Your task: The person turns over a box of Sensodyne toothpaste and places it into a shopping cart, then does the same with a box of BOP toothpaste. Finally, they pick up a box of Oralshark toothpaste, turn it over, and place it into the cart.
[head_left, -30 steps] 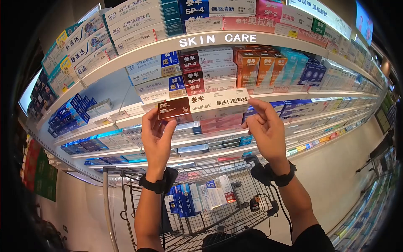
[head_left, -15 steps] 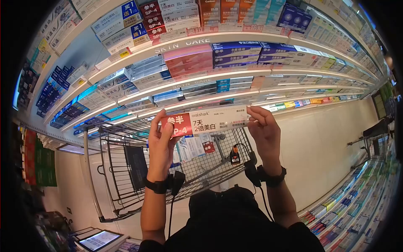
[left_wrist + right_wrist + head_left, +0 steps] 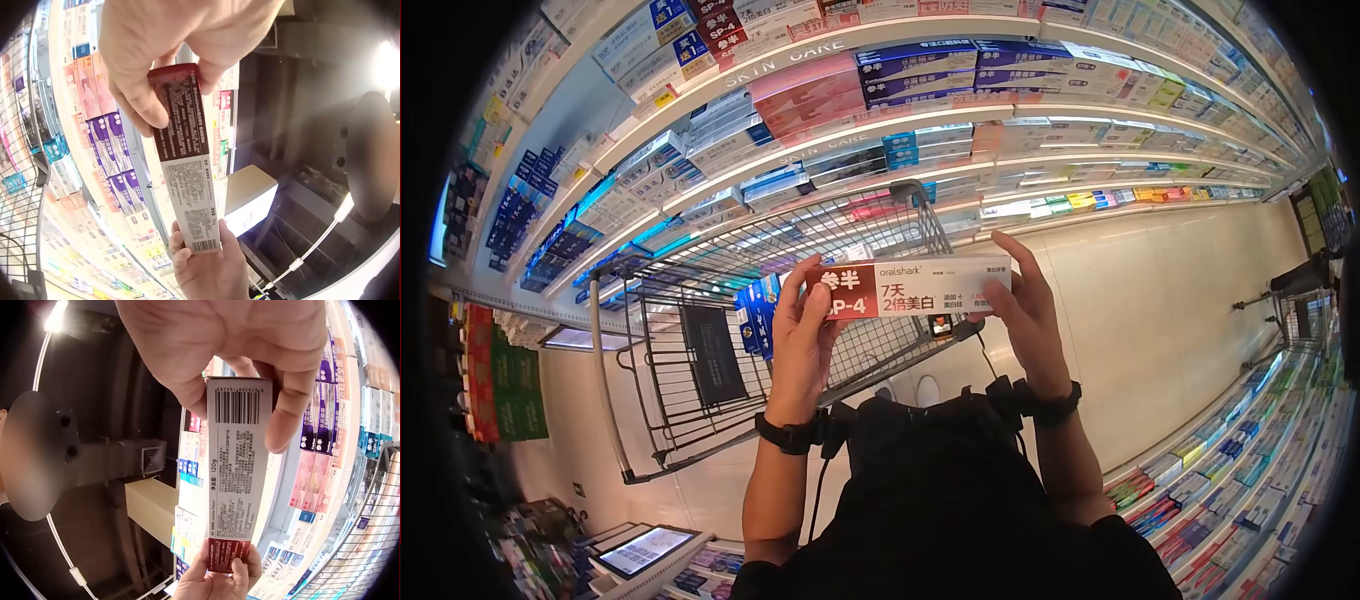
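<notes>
A long red and white toothpaste box (image 3: 920, 287) is held level between both hands, its printed front facing up to the head view. My left hand (image 3: 802, 340) grips the red end, thumb on the front. At the white end, my right hand (image 3: 1036, 325) pinches the box between thumb and fingers. The left wrist view shows the back of the box (image 3: 187, 169) with small print, the left hand (image 3: 181, 44) around its dark red end. In the right wrist view, the right hand (image 3: 250, 350) holds the barcode end of the box (image 3: 234, 469).
A wire shopping cart (image 3: 670, 345) stands below and left of the hands, with blue boxes (image 3: 756, 315) inside. Shelves of boxed goods (image 3: 810, 95) curve across the top. More shelves (image 3: 1240, 470) are at the lower right, and a lit screen (image 3: 645, 550) at the lower left.
The box has turned from its side panel to its red and white front and come down from before the shelves. The right fingers have closed onto its end. The view has tilted down.
</notes>
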A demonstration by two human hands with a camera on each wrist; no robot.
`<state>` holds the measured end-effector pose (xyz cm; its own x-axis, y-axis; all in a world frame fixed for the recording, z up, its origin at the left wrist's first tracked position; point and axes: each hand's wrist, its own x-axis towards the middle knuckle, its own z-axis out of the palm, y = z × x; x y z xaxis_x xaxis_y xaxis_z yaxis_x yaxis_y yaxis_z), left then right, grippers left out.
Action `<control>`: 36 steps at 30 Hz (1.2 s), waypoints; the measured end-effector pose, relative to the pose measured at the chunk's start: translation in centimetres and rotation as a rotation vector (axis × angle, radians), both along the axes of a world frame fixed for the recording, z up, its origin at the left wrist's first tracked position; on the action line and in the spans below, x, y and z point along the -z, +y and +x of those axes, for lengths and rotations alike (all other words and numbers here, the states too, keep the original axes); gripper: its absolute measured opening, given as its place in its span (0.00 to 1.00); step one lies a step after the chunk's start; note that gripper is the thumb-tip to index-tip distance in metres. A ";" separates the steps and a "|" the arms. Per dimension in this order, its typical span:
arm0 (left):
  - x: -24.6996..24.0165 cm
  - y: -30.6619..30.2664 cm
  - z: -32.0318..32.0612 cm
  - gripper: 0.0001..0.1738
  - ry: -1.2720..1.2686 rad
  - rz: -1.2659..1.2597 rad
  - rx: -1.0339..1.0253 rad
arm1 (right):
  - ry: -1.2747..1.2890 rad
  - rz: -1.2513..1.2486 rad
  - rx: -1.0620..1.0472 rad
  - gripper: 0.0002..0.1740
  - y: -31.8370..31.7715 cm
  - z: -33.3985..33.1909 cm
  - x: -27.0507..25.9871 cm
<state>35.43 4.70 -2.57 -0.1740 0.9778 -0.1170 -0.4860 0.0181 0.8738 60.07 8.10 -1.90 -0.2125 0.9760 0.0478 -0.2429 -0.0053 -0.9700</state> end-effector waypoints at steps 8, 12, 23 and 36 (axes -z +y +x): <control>-0.6 -0.7 0.8 0.28 0.096 -0.006 0.077 | -0.009 0.030 0.046 0.26 -0.9 1.5 0.4; -0.5 -0.9 0.7 0.27 0.090 0.003 0.106 | 0.026 0.033 0.077 0.23 -0.9 1.7 0.9; -3.3 2.0 -0.5 0.21 0.110 0.064 0.178 | 0.184 -0.101 0.115 0.25 1.1 1.9 0.3; -8.4 3.9 -2.8 0.28 0.278 0.184 0.280 | 0.378 -0.060 0.081 0.26 2.0 0.9 -0.7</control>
<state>32.63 8.63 5.84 0.1010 0.9919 0.0776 -0.2305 -0.0525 0.9717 60.98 10.13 -1.18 -0.1131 0.9923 0.0505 -0.5850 -0.0255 -0.8106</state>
